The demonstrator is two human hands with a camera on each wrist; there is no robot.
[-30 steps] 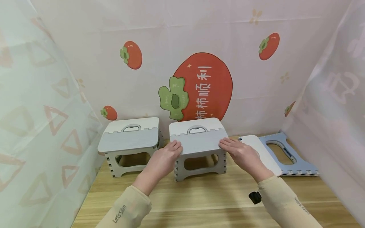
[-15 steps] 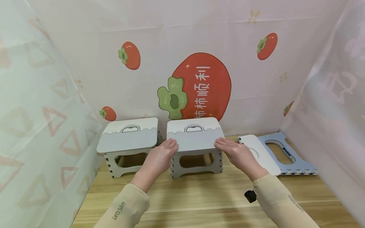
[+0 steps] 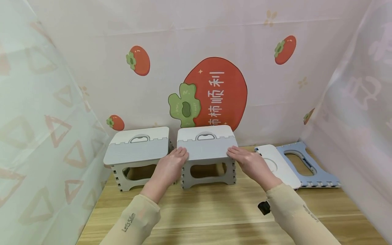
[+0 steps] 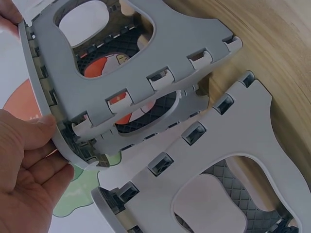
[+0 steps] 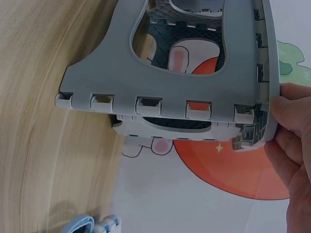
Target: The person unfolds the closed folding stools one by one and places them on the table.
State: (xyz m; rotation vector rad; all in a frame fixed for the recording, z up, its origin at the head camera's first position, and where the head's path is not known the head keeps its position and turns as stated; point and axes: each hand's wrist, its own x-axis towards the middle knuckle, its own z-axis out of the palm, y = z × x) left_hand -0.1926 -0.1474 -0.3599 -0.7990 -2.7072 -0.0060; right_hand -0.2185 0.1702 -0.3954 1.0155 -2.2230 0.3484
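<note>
An unfolded folding stool, grey and white with a small handle in its top, stands on the table against the back wall. My left hand grips the front left corner of its top; in the left wrist view the thumb and fingers clasp the rim. At the front right corner my right hand pinches the rim the same way, as the right wrist view shows its thumb there. A matching unfolded stool stands close by on the left, with a narrow gap between the tops.
To the right a blue and white folding stool lies flattened on the wood-grain table. Behind everything hangs a white cloth printed with red fruit, and side cloths close in left and right. A black strap end hangs from my right wrist.
The held stool has slid a little left and back, nearer the stool on the left. Both hands have moved along with it and keep their grip. The other stools stay in place.
</note>
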